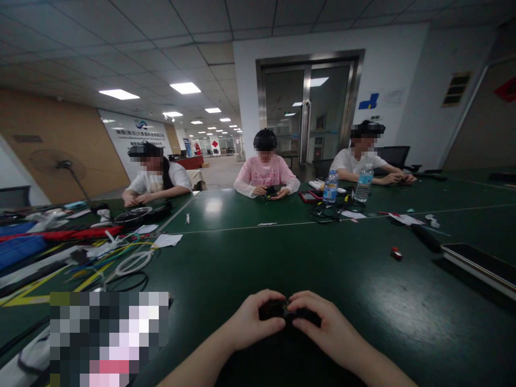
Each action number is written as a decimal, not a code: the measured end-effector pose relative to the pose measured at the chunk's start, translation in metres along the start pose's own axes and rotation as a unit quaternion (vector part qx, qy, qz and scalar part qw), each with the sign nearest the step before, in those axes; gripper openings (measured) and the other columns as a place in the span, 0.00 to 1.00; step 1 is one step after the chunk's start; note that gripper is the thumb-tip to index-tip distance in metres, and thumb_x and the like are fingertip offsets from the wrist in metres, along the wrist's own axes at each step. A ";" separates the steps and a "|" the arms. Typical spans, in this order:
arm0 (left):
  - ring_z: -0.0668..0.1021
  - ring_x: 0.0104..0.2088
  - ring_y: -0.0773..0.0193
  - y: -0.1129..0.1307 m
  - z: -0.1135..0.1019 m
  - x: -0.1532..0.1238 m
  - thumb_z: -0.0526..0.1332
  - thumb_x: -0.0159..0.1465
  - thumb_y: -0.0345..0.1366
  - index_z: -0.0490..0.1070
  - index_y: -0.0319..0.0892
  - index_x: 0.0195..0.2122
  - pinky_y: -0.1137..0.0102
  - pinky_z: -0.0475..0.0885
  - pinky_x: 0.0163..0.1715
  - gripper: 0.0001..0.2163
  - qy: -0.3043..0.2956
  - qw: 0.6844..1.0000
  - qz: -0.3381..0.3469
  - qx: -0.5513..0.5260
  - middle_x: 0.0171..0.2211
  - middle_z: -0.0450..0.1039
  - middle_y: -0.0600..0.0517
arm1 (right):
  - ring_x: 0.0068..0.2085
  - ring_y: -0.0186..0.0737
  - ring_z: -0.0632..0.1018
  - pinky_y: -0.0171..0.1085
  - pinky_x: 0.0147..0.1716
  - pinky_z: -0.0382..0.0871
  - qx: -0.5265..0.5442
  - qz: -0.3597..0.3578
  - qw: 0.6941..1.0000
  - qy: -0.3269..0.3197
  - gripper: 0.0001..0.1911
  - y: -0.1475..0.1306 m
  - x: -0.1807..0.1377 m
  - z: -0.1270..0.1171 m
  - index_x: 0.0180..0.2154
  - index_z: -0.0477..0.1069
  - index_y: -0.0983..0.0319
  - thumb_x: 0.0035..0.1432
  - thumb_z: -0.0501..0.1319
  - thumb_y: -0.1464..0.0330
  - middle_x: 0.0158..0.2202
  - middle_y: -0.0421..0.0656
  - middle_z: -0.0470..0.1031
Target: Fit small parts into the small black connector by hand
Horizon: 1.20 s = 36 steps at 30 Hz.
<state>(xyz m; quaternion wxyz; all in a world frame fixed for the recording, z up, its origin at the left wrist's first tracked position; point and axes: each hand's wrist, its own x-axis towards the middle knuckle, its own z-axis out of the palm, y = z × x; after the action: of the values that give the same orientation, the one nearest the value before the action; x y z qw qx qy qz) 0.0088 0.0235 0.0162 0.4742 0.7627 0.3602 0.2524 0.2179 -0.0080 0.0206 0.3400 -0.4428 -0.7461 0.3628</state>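
Close in front of me, a small dark object (pixel 287 310) is held between both hands just above the green table (pixel 250 263). My left hand (pixel 258 318) curls round its left side, thumb below and index finger on top. From the other side my right hand (pixel 316 318) grips it in the same way, and the fingertips of the two hands nearly meet. Most of the object is hidden by fingers and shadow, so its kind cannot be made out.
Cables (pixel 131 263) and a blue tray (pixel 22 252) crowd the left side. A small red item (pixel 396 253) and a dark-topped flat device (pixel 481 263) lie at right. Two water bottles (pixel 330 187) stand farther back. Three people (pixel 266 174) sit across the table.
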 end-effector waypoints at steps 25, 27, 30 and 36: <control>0.72 0.47 0.58 -0.010 0.005 0.001 0.61 0.57 0.30 0.62 0.43 0.53 0.64 0.67 0.47 0.22 0.011 0.999 0.020 -0.030 0.48 0.69 0.48 | 0.48 0.42 0.75 0.41 0.50 0.66 0.028 0.074 0.997 -0.005 0.18 0.000 0.003 -0.006 0.46 0.70 0.59 0.51 0.62 0.72 0.45 0.42 0.76; 0.72 0.47 0.58 -0.008 0.006 0.001 0.61 0.57 0.32 0.62 0.44 0.54 0.64 0.67 0.47 0.22 0.006 1.000 0.016 0.017 0.48 0.69 0.48 | 0.48 0.42 0.75 0.41 0.51 0.66 0.019 0.074 0.997 -0.001 0.18 0.001 0.003 -0.007 0.46 0.70 0.59 0.51 0.62 0.71 0.45 0.43 0.76; 0.72 0.44 0.57 -0.002 0.007 0.000 0.61 0.59 0.36 0.67 0.45 0.50 0.63 0.65 0.47 0.17 0.007 0.989 0.032 0.145 0.46 0.70 0.48 | 0.49 0.43 0.74 0.42 0.51 0.65 -0.025 0.077 0.997 -0.006 0.19 0.005 0.003 -0.008 0.46 0.71 0.59 0.50 0.63 0.71 0.46 0.43 0.76; 0.70 0.43 0.56 0.008 0.010 -0.003 0.62 0.57 0.37 0.70 0.44 0.46 0.63 0.64 0.45 0.15 0.009 0.962 0.059 0.265 0.42 0.71 0.49 | 0.49 0.47 0.74 0.45 0.52 0.64 -0.086 0.073 0.993 -0.029 0.21 0.006 0.001 -0.010 0.47 0.72 0.59 0.47 0.65 0.69 0.47 0.45 0.75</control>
<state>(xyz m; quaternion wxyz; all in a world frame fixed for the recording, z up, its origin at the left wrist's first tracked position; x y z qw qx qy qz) 0.0166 0.0140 0.0191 0.2362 0.8784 0.3731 0.1827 0.2277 -0.0025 0.0210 0.2510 -0.5128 -0.7501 0.3338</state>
